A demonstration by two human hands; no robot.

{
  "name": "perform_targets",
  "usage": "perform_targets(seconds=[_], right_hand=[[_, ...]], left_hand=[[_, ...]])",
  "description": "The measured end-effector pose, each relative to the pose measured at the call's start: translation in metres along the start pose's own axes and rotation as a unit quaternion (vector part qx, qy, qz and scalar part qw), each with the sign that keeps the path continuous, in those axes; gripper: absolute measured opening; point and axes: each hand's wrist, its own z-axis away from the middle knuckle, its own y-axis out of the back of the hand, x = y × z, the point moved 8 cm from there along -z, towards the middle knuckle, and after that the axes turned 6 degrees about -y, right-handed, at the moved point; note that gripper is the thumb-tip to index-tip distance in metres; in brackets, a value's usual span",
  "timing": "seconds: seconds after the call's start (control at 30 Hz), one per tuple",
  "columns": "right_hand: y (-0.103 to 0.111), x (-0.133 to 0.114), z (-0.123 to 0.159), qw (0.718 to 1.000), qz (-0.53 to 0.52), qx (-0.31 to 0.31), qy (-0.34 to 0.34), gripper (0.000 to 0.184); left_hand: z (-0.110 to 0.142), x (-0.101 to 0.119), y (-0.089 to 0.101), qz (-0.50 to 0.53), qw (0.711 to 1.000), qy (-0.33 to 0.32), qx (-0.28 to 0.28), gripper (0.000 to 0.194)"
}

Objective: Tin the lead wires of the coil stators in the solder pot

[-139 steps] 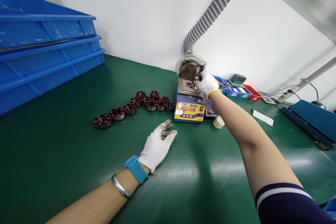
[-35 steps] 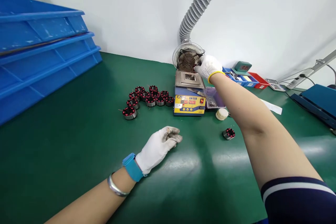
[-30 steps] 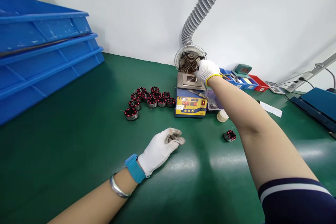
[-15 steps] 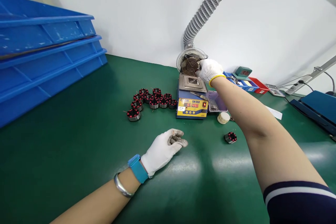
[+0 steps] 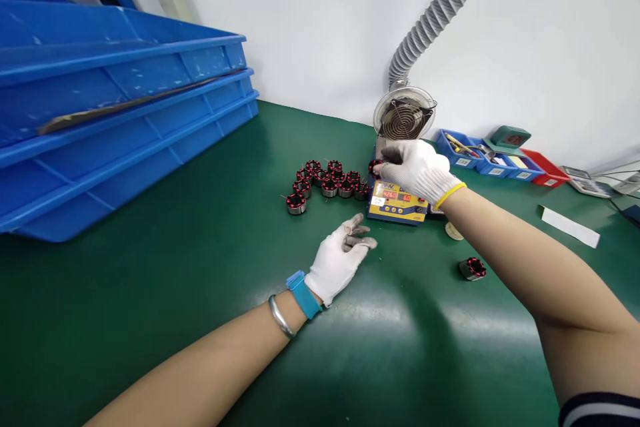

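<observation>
My right hand [image 5: 417, 168], in a white glove with a yellow cuff, grips a motor stator [image 5: 375, 167] with red windings between thumb and fingers. It is over the left side of a blue-and-yellow solder pot [image 5: 399, 203] with a lit red display, covering most of its top. My left hand [image 5: 339, 259], gloved with greyed fingertips, is open just above the green table, in front of the pot. Its fingers are apart and hold nothing. Close beyond it stands a cluster of several stators [image 5: 330, 188]. One lone stator [image 5: 473, 269] lies to the right, below my right forearm.
Behind the pot is a round fan [image 5: 404, 121] on a grey flexible duct [image 5: 445, 13]. Stacked blue crates [image 5: 125, 107] fill the left side. Small blue bins [image 5: 463, 159] with tools and a red bin [image 5: 550, 177] line the back right. A white strip [image 5: 570, 225] lies at right.
My right hand has come down from the fan toward the front left of the pot, and the stator in it now shows. My left fingers have spread. The whole view has shifted leftward.
</observation>
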Motion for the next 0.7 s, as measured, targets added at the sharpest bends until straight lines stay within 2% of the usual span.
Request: perform_targets(seconds=[0.1, 0.17, 0.27, 0.37, 0.53, 0.7], right_hand=[[0.016, 0.008, -0.021, 0.993, 0.092, 0.077, 0.006, 0.031], [0.021, 0.018, -0.040, 0.984, 0.152, 0.096, -0.001, 0.033], [0.019, 0.034, -0.064, 0.977, 0.195, 0.084, -0.021, 0.032], [0.012, 0.044, -0.076, 0.975, 0.208, 0.067, -0.043, 0.033], [-0.001, 0.046, -0.078, 0.973, 0.220, 0.045, -0.047, 0.035], [-0.001, 0.046, -0.077, 0.972, 0.226, 0.045, -0.042, 0.033]], left_hand=[[0.000, -0.004, 0.001, -0.009, 1.000, 0.004, -0.008, 0.059], [0.000, -0.005, 0.001, -0.020, 1.000, 0.006, -0.015, 0.057], [0.000, -0.007, 0.000, -0.041, 0.999, 0.013, -0.026, 0.057], [0.001, -0.006, 0.000, -0.051, 0.998, 0.020, -0.029, 0.058], [0.000, -0.006, -0.002, -0.058, 0.997, 0.019, -0.039, 0.056], [0.000, -0.009, -0.001, -0.063, 0.997, 0.014, -0.051, 0.053]])
